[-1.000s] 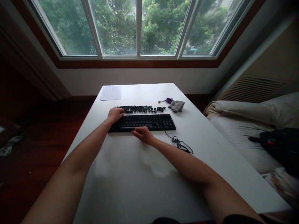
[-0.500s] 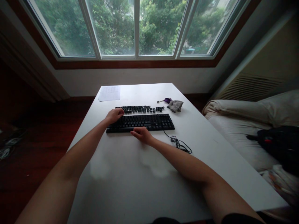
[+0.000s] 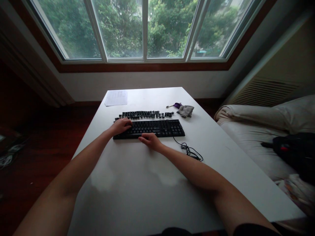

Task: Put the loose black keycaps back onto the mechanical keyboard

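Observation:
A black computer keyboard (image 3: 157,127) lies across the white table. Over its left end is my left hand (image 3: 122,126), with fingers bent down and together near the keys; anything pinched under them is too small to make out. My right hand (image 3: 151,141) is at the keyboard's front edge, left of its middle, thumb and fingers closed against the edge. Behind the keyboard, loose black keycaps (image 3: 141,114) lie in rows, partly hidden by my left hand on the left. The keyboard's black cable (image 3: 189,151) is bunched to the front right.
Beyond the right end of the keycap rows lie a crumpled grey cloth (image 3: 185,111) and a purple-handled tool (image 3: 177,105). A printed sheet of paper (image 3: 116,98) rests at the table's far left corner. To the right stands a bed or couch (image 3: 248,144) with a black bag (image 3: 295,154).
My left hand has come back from the keycap rows onto the keyboard's left end, uncovering more keycaps at the left. My right hand stays at the front edge.

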Demonstrator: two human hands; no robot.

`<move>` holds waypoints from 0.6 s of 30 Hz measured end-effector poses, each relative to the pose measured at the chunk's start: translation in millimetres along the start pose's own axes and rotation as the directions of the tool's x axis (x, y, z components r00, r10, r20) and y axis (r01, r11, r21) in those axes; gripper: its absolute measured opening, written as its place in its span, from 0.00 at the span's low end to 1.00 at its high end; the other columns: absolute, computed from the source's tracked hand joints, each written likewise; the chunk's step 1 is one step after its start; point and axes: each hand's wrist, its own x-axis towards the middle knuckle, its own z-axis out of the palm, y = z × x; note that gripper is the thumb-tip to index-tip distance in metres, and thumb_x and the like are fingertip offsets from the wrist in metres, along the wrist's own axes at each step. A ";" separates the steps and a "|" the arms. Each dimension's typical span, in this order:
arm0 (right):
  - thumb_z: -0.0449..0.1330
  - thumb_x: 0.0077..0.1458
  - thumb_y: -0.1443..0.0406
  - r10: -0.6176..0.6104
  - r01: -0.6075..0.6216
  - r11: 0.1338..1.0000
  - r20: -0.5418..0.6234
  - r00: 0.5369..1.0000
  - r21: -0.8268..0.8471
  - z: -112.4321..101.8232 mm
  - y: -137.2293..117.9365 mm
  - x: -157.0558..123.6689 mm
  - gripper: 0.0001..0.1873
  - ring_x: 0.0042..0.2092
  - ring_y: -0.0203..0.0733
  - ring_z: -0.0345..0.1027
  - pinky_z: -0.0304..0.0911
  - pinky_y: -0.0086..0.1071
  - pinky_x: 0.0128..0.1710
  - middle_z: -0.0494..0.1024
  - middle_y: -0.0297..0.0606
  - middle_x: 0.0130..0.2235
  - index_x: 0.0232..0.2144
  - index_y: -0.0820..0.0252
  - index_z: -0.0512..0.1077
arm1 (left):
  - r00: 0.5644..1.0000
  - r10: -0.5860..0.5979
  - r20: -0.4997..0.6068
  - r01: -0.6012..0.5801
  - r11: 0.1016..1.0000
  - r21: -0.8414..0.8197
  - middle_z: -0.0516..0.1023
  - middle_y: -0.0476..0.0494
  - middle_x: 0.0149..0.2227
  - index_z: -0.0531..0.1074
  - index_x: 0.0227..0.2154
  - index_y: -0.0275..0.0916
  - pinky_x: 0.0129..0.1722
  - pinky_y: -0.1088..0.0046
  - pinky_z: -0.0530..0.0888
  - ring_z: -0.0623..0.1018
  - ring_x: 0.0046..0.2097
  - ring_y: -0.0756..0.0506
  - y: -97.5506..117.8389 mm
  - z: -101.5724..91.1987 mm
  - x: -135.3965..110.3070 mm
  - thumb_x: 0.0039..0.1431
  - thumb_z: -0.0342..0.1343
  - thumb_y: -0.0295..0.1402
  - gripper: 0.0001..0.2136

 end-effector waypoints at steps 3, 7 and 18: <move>0.56 0.61 0.48 0.007 -0.007 1.000 0.003 1.000 -0.002 0.6 0.4 0.5 0.25 0.27 0.32 0.51 0.45 0.29 0.28 0.58 0.28 0.22 0.22 0.59 0.62 | 1.000 0.002 -0.018 -0.001 1.000 0.007 0.77 0.44 0.43 0.78 0.44 0.44 0.45 0.67 0.73 0.77 0.42 0.44 2.4 -0.5 -3.1 0.59 0.59 0.34 0.11; 0.56 0.61 0.48 0.006 -0.006 1.000 0.012 1.000 -0.003 0.2 1.3 -0.1 0.25 0.27 0.32 0.51 0.45 0.29 0.28 0.58 0.27 0.22 0.22 0.59 0.63 | 0.997 -0.001 -0.084 0.000 1.000 -0.008 0.78 0.44 0.45 0.79 0.43 0.44 0.49 0.65 0.73 0.77 0.46 0.43 5.1 -0.6 -4.7 0.61 0.57 0.34 0.10; 0.56 0.61 0.47 0.007 -0.007 1.000 0.030 1.000 0.003 2.9 4.8 0.8 0.25 0.27 0.32 0.50 0.45 0.29 0.27 0.58 0.27 0.22 0.22 0.59 0.63 | 0.984 -0.169 -0.052 0.150 0.954 -0.260 0.83 0.47 0.45 0.79 0.47 0.44 0.45 0.67 0.75 0.80 0.43 0.44 3.4 8.0 -27.0 0.60 0.59 0.40 0.14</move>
